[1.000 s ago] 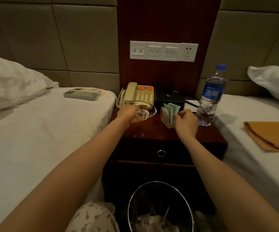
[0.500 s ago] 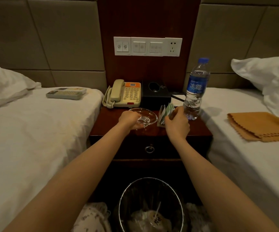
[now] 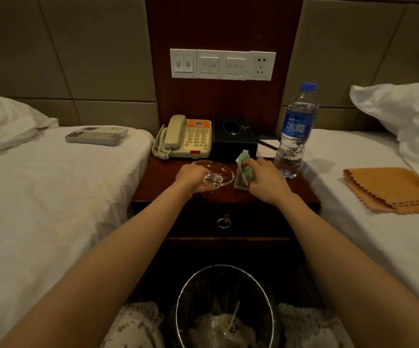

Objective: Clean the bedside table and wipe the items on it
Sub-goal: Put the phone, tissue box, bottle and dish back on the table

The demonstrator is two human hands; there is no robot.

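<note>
Two remotes (image 3: 95, 136) lie on the white bed (image 3: 40, 197) far left of the left hand (image 3: 193, 175). Wall switches (image 3: 222, 64) sit high above it. A bin (image 3: 228, 285) stands well below. A pillow (image 3: 404, 109) lies far right of the right hand (image 3: 266, 180).

Left hand (image 3: 193, 177) grips the near rim of the glass dish (image 3: 219, 172) at the bench (image 3: 157, 182) front; can't tell if the dish touches the top. Right hand (image 3: 266, 182) holds the green packets (image 3: 244, 169) upright, just beside the dish. Behind them: phone (image 3: 188, 138), black tissue box (image 3: 233, 139), notepad (image 3: 266, 149). Water bottle (image 3: 295, 131) stands at the right edge. Orange cloth (image 3: 391, 189) lies on the right bed, remote (image 3: 95, 135) on the left bed. Bin (image 3: 224, 310) is below.
</note>
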